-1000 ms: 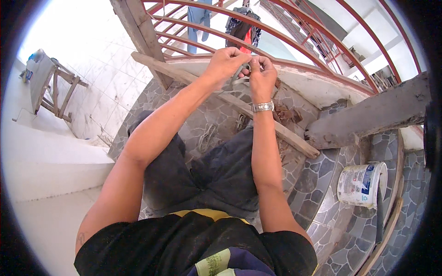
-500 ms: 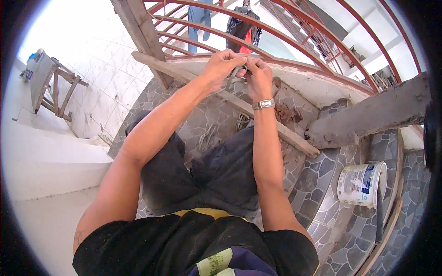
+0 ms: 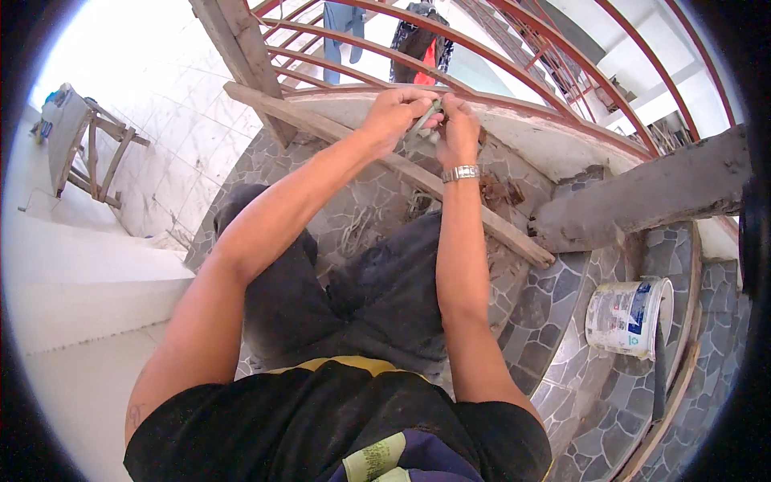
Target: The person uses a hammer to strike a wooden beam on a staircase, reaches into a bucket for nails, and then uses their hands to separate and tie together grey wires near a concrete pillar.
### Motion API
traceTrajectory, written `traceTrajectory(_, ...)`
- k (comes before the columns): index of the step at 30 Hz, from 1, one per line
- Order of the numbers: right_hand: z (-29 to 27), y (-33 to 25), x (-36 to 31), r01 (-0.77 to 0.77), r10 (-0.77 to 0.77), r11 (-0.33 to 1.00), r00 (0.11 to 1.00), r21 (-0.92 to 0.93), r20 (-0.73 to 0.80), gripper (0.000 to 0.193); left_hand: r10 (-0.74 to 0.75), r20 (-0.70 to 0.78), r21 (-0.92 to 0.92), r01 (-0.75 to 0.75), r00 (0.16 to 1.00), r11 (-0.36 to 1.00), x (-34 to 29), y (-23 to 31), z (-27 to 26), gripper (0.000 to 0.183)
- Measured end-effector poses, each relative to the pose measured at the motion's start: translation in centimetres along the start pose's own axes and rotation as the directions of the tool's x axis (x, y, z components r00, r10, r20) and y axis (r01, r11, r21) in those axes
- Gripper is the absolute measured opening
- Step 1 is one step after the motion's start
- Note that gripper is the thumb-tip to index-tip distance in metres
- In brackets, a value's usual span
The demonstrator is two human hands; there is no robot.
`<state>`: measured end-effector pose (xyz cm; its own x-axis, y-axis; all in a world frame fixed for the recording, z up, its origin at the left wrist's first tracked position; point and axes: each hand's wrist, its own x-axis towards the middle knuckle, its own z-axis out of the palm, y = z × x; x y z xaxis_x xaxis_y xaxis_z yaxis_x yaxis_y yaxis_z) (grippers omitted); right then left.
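Note:
Both my hands are raised in front of me, close together near the foot of the red railing. Between them is a thin greenish-grey strand point(image 3: 425, 117), like a cord or strip; its exact kind is too small to make out. The fingers of my left hand point(image 3: 395, 117) pinch it from one side. My right hand point(image 3: 460, 135), with a metal-banded watch on its wrist, is closed on its upper end. Beneath the hands a long wooden plank point(image 3: 502, 227) runs slantwise over the stone-patterned floor. Loose pale cord point(image 3: 357, 229) lies beyond my knees.
Curved red metal railing point(image 3: 546, 107) spans the far side, with clothes hanging beyond it. A thick grey beam point(image 3: 642, 197) juts in at right. On stone-tiled steps a white bucket point(image 3: 618, 317) lies on its side. A wooden stand point(image 3: 100, 153) is at far left.
My left hand has turned slightly and more of the greenish strand shows between the hands. My view has shifted a little; both hands keep their grip.

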<state>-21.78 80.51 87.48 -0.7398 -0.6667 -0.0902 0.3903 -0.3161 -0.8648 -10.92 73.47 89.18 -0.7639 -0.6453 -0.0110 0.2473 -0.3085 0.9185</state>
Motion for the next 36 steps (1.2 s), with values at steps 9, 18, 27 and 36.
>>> traceTrajectory(9,-1.6,-1.5,-0.1,0.044,-0.036,0.999,0.947,-0.015,0.318,0.025,0.03,0.093,0.004,-0.031,0.995,1.0,1.1,1.8,-1.5,0.034)
traceTrajectory(18,-0.8,-2.0,-0.9,0.139,-0.139,0.99,0.964,0.016,0.225,0.019,0.086,0.285,-0.054,-0.074,0.955,0.996,0.6,2.5,-1.7,0.041)
traceTrajectory(27,-1.0,-1.6,-0.4,0.353,-0.321,0.914,0.931,-0.201,0.175,0.014,0.255,0.138,0.255,-0.283,0.957,0.925,-0.2,3.6,-1.2,0.032)
traceTrajectory(36,-1.9,-1.1,0.7,0.347,-0.325,0.918,0.936,-0.191,0.138,0.016,0.263,0.112,0.297,-0.285,0.958,0.911,-0.9,3.2,-0.9,0.022)
